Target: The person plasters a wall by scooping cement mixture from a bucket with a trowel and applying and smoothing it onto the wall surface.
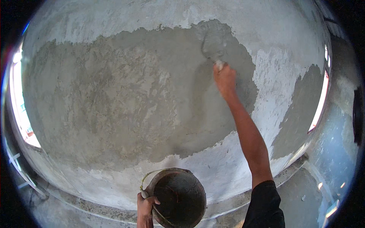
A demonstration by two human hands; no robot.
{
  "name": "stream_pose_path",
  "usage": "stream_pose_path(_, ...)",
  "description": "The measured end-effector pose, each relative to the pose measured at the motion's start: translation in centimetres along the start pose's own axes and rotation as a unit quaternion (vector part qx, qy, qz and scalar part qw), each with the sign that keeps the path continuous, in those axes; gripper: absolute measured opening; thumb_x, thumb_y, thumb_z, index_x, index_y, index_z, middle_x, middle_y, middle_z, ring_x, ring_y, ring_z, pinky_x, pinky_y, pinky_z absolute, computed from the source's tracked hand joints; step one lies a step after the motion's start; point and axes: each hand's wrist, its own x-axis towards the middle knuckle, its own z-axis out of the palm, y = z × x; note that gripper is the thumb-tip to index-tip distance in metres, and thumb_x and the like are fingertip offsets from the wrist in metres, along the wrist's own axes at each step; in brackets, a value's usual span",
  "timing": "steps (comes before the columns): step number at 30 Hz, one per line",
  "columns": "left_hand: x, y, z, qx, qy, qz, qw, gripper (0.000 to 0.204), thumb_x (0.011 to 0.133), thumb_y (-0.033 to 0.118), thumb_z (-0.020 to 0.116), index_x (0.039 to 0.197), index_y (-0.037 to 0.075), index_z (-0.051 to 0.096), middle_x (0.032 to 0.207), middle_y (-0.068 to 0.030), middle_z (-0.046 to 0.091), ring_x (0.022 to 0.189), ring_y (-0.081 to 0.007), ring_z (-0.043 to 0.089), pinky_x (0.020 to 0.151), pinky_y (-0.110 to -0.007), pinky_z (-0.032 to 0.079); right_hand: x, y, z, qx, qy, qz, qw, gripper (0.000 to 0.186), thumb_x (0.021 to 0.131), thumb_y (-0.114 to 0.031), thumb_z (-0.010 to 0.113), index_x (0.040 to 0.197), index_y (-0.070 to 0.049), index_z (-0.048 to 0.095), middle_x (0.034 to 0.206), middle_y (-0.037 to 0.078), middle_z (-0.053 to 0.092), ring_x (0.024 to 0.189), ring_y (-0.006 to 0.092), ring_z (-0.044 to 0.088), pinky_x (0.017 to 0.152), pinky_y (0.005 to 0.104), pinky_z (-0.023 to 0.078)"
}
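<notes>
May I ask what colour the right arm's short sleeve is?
The short sleeve is black; head view.

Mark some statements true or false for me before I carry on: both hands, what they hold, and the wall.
1. The right hand grips a trowel raised to the wall. True.
2. The left hand is free. False: it holds a bucket at the bucket's left side.
3. The large darker plaster patch has a ragged edge, with paler wall beyond it. True.
4. The bucket is in the upper part of the view, above the trowel. False: it is at the lower edge, below the trowel.
5. A black sleeve shows on the right arm. True.
6. The only darker patch is the large one. False: a smaller patch lies to its right.
</notes>
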Motion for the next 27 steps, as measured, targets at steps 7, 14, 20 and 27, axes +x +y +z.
stream_pose_path(7, 0.4, -0.1, 0.1, 0.002, 0.049, -0.002, 0.999, 0.044, 0.044, -0.003, 0.055, 0.086, -0.006, 0.043, 0.07, -0.0107, 0.052, 0.06, -0.0211, 0.05, 0.054, -0.03, 0.041, -5.5, -6.9, 0.2, 0.202, -0.215, -0.008, 0.955, 0.039, 0.081, -0.031, 0.055, 0.075, 0.008, 0.056, 0.061, 0.019, 0.057, 0.053, 0.0308, 0.056, 0.053, 0.0381, 0.044)
stream_pose_path(14, 1.0, 1.4, 0.0, -0.03, 0.041, 0.01, 0.999, 0.044, 0.042, -0.002, 0.054, 0.085, -0.006, 0.047, 0.067, -0.0108, 0.052, 0.059, -0.0219, 0.051, 0.054, -0.03, 0.042, -1.1, -2.4, -2.1, 0.144, -0.086, 0.047, 0.985, 0.041, 0.081, -0.031, 0.054, 0.071, 0.008, 0.055, 0.058, 0.02, 0.055, 0.051, 0.029, 0.053, 0.05, 0.038, 0.041)
stream_pose_path(20, 2.0, 1.9, -0.2, -0.072, 0.05, 0.015, 0.996, 0.039, 0.04, 0.0, 0.054, 0.079, -0.004, 0.051, 0.061, -0.0099, 0.051, 0.053, -0.0237, 0.05, 0.049, -0.032, 0.042, 3.8, -2.1, -0.7, 0.036, -0.007, 0.003, 0.999, 0.038, 0.081, -0.03, 0.054, 0.076, 0.007, 0.056, 0.065, 0.022, 0.058, 0.065, 0.0349, 0.059, 0.057, 0.0406, 0.045)
stream_pose_path(27, 1.0, 2.8, 0.5, -0.098, 0.047, -0.005, 0.994, 0.041, 0.041, -0.002, 0.053, 0.081, -0.003, 0.05, 0.064, -0.0107, 0.051, 0.055, -0.0242, 0.05, 0.051, -0.031, 0.043, -0.8, -9.4, 2.0, 0.109, -0.148, -0.058, 0.981, 0.036, 0.08, -0.029, 0.055, 0.081, 0.007, 0.056, 0.069, 0.025, 0.058, 0.071, 0.0388, 0.059, 0.061, 0.0415, 0.046)
